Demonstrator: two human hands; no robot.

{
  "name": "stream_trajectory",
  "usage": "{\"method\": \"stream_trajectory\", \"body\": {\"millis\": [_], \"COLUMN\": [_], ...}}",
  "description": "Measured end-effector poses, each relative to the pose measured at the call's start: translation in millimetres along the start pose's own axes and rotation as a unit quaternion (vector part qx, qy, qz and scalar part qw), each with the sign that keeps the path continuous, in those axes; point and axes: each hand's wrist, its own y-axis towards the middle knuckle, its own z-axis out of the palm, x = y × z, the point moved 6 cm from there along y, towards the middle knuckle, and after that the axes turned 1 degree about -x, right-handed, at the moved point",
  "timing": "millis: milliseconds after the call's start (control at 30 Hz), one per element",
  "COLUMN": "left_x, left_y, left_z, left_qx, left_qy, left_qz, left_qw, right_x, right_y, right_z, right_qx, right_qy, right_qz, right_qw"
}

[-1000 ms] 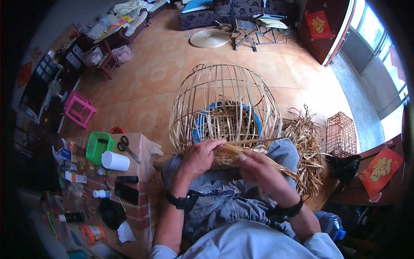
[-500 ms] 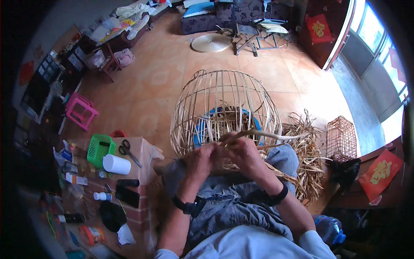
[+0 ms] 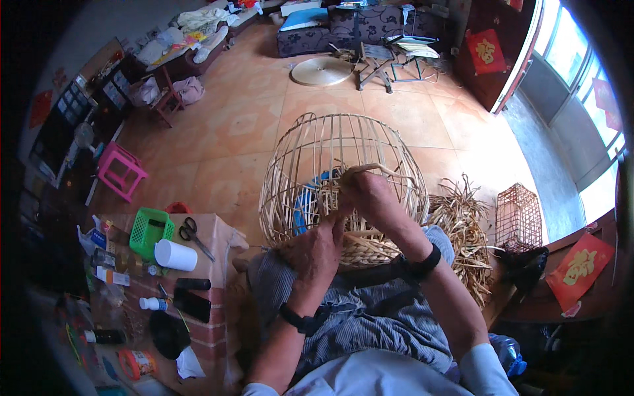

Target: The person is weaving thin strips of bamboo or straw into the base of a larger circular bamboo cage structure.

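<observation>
A large openwork basket [image 3: 277, 198] of bent cane ribs stands in front of my knees, its near edge against my lap. Braided dried-leaf weaving [image 3: 370, 251] runs along that near edge. My right hand [image 3: 370, 195] is raised over the ribs, closed on a pale dried-leaf strand [image 3: 396, 173] that curves away to the right. Lower and to the left, my left hand [image 3: 318, 247] is closed near the braid, its thumb side reaching up toward the right hand. It appears to pinch the lower part of the strand; its fingertips are partly hidden.
Loose dried leaves [image 3: 462, 224] lie in a heap right of the basket, beside a small wire cage [image 3: 518, 214]. On the left table sit scissors [image 3: 196, 236], a green plastic basket [image 3: 150, 232] and a white cup [image 3: 176, 255]. A pink stool [image 3: 122, 171] stands beyond.
My right hand has risen and moved forward over the basket, drawing the strand with it. My left hand has dropped slightly, and the braided edge now shows more.
</observation>
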Motion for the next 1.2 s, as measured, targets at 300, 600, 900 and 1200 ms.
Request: {"method": "stream_trajectory", "body": {"millis": [300, 600, 900, 1200], "left_x": [-6.4, 2.0, -0.7, 8.6], "left_y": [7.6, 8.1, 4.8, 7.9], "left_z": [0.8, 14.1, 9.1, 15.6], "left_qx": [0.028, 0.05, 0.002, 0.012], "left_qy": [0.052, 0.06, 0.058, 0.017], "left_qz": [0.039, 0.032, 0.064, -0.021], "left_qw": [0.998, 0.996, 0.996, 1.0], "right_x": [32.8, 23.7, 29.1, 27.4], "right_y": [-0.3, -5.0, 9.3, -6.7], "right_z": [2.8, 26.3, 37.2, 15.6], "right_qx": [-0.075, -0.057, 0.053, -0.053], "right_qy": [-0.342, -0.489, -0.541, -0.365], "right_qz": [-0.162, -0.094, -0.059, -0.114], "right_qw": [0.922, 0.865, 0.837, 0.922]}}
